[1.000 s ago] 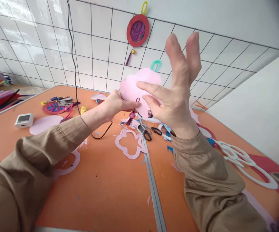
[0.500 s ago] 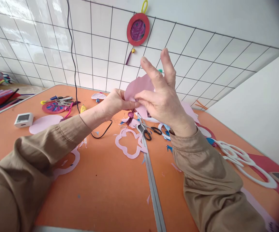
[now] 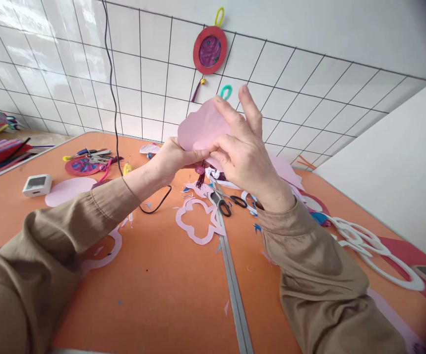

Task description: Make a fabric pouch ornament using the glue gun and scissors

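Note:
Between my hands, above the far part of the table, is a pink paper cutout (image 3: 201, 125) with a wavy edge. A teal loop (image 3: 227, 92) sticks up from its top, and a dark red tassel with a pink bead (image 3: 200, 170) dangles below. My left hand (image 3: 174, 160) grips the lower edge, thumb on the front. With thumb and index finger, my right hand (image 3: 240, 142) pinches the same edge close to the left thumb, its other fingers raised. Black-handled scissors (image 3: 225, 206) lie below, near a pink flower-shaped paper frame (image 3: 184, 223).
White paper rings (image 3: 393, 268) lie at the right. On the left are a small white device (image 3: 37, 185), a pink paper oval (image 3: 71, 191) and keys (image 3: 100, 155). A black cable (image 3: 113, 98) hangs down to the table. A red round ornament (image 3: 210, 50) hangs on the tiled wall.
The pink cutout has tilted and shifted slightly left, so more of its face and the teal loop show. Both hands keep their hold; my right hand has moved a little left.

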The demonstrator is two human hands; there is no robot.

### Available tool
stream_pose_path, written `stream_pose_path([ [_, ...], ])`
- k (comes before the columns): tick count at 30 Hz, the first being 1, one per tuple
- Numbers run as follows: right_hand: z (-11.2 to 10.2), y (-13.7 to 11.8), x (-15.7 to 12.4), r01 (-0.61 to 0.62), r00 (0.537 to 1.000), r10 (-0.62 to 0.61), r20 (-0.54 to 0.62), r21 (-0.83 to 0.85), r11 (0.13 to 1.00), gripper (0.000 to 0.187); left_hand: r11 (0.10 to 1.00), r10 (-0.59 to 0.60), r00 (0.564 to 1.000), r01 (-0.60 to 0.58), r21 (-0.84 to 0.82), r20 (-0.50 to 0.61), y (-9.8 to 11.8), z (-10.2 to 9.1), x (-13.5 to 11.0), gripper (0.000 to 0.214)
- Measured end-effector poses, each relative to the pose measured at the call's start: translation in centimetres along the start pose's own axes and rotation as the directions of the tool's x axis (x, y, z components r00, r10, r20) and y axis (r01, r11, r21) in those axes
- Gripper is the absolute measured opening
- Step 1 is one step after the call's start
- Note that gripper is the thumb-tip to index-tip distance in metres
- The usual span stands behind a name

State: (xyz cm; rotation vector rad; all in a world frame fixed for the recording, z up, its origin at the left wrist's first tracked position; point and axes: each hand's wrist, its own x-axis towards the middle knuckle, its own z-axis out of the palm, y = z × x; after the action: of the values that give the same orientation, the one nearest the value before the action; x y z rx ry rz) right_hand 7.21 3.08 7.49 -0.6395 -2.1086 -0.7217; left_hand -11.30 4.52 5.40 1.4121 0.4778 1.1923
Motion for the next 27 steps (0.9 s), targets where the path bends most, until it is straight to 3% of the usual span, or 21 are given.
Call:
stream_pose_path([
  [7, 0.5, 0.0, -0.2, 0.023, 0.999, -0.021, -0.043, 0.028, 0.999, 0.022, 0.982, -0.069, 0.991, 0.047, -0.181, -0.118, 0.5, 0.3, -0.1, 0.010],
  [12, 0.4, 0.3, -0.1, 0.013, 0.995, -0.021, 0.095, 0.092, 0.996, 0.025, 0.946, -0.137, 0.985, 0.100, -0.310, -0.102, 0.5, 0.0, 0.2, 0.010],
  [18, 0.0, 0.4, 0.0, 0.052, 0.997, -0.053, 0.054, 0.007, 0.999, 0.018, 0.927, -0.232, 0.968, 0.191, -0.324, -0.094, 0.3, -0.3, 0.5, 0.020],
  [22, 0.0, 0.8, 0.0, 0.021, 0.998, -0.024, 0.060, 0.052, 0.998, 0.022, 0.937, -0.205, 0.976, 0.174, -0.303, -0.072, 0.3, -0.5, 0.6, 0.022],
  [27, 0.2, 0.6, -0.2, -0.027, 0.999, 0.028, -0.022, 0.050, 0.998, 0.026, 0.974, -0.102, 0.993, 0.088, -0.207, -0.055, 0.6, -0.4, 0.3, 0.013],
])
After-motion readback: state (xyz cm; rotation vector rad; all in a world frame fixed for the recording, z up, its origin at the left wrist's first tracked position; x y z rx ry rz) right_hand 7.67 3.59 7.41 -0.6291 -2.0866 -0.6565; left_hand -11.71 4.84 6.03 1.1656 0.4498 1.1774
